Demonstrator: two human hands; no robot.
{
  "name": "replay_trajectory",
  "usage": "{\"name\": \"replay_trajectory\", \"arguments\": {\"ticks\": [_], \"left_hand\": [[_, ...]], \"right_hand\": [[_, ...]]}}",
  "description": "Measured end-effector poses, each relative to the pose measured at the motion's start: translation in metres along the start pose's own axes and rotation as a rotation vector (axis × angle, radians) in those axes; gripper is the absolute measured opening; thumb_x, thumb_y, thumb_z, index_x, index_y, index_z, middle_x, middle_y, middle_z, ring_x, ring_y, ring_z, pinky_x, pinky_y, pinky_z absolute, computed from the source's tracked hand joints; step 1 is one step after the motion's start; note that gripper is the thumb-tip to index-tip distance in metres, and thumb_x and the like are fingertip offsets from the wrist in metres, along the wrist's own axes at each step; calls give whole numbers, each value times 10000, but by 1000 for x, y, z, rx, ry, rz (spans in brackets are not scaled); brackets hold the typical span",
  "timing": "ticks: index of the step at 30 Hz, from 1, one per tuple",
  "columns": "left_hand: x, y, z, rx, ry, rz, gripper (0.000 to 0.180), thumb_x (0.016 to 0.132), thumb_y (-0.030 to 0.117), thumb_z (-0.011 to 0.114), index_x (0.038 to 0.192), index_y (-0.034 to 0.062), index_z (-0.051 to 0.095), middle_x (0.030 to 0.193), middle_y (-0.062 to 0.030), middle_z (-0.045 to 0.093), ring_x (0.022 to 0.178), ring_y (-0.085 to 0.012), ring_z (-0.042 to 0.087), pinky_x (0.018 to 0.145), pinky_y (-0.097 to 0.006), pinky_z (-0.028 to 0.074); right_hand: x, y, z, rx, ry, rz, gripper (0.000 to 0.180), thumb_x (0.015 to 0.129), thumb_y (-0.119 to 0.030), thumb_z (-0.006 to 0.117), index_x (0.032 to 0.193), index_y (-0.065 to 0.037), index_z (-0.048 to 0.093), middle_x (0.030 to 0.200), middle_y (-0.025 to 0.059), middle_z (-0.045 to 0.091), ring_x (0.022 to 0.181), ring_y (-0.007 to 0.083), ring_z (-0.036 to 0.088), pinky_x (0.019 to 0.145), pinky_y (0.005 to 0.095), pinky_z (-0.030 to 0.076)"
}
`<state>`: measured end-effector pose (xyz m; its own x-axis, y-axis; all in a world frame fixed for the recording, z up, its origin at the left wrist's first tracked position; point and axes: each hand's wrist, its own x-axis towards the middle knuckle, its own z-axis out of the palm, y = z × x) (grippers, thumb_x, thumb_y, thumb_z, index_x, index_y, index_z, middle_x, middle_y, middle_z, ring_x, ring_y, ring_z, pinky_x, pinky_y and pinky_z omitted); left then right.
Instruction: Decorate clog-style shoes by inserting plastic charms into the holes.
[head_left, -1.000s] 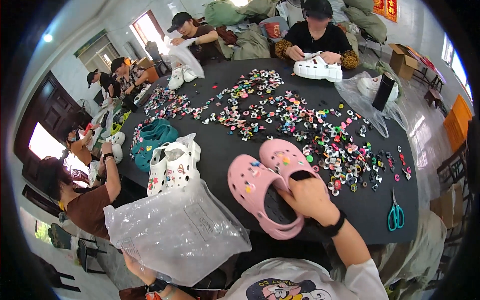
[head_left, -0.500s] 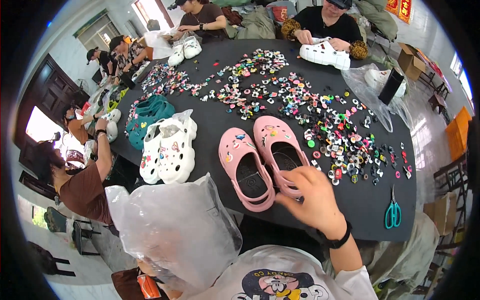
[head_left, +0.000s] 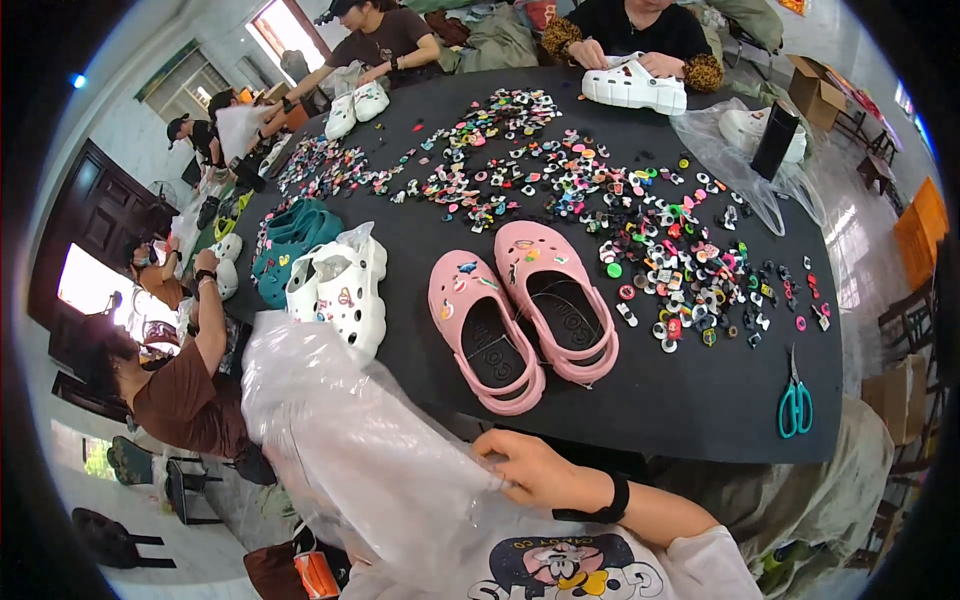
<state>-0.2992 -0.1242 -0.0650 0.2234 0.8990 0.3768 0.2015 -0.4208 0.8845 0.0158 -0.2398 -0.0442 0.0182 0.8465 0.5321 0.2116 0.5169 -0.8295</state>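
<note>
A large clear plastic bag [head_left: 340,430] spreads over my lap and leans against the table's near edge. My right hand [head_left: 540,470], with a black band on the wrist, pinches the bag's right edge. My left hand is behind or inside the cloudy plastic, so its fingers are hidden. On the table beyond the bag, a pair of pink clogs [head_left: 520,310] lies side by side, toes pointing away, with small charms on the uppers. Left of them a pair of white clogs [head_left: 350,300] with charms is partly covered by the bag.
Teal clogs [head_left: 300,235] stand behind the white pair. Many loose shoe charms [head_left: 670,270] cover the middle and right of the black table [head_left: 690,400]. Teal-handled scissors [head_left: 796,405] lie at the right. Co-workers sit around; across the table one handles a white clog [head_left: 635,88].
My right hand has left the pink clogs and moved down to the bag's edge. The bag is now stretched toward it and overlaps the white clogs. The pink clogs sit slightly further left.
</note>
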Motion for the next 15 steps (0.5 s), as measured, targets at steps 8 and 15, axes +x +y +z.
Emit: {"name": "replay_trajectory", "arguments": {"ticks": [8, 15], "left_hand": [[-7, -2, 43, 111, -133, 79, 465, 1017, 312, 422, 1382, 26, 442, 1338, -131, 530, 1202, -244, 534, 1018, -399, 437], [-19, -2, 74, 201, -229, 123, 461, 1022, 313, 410, 1383, 30, 446, 1340, -129, 532, 1207, -245, 532, 1029, -401, 428]], "right_hand": [[14, -27, -10, 77, 172, -256, 277, 620, -8, 717, 857, 27, 579, 1081, 203, 608, 940, 391, 629, 797, 446, 529], [44, -20, -20, -467, 342, -663, 181, 632, -108, 737, 763, -68, 620, 1045, 74, 613, 882, 240, 628, 724, 378, 497]]}}
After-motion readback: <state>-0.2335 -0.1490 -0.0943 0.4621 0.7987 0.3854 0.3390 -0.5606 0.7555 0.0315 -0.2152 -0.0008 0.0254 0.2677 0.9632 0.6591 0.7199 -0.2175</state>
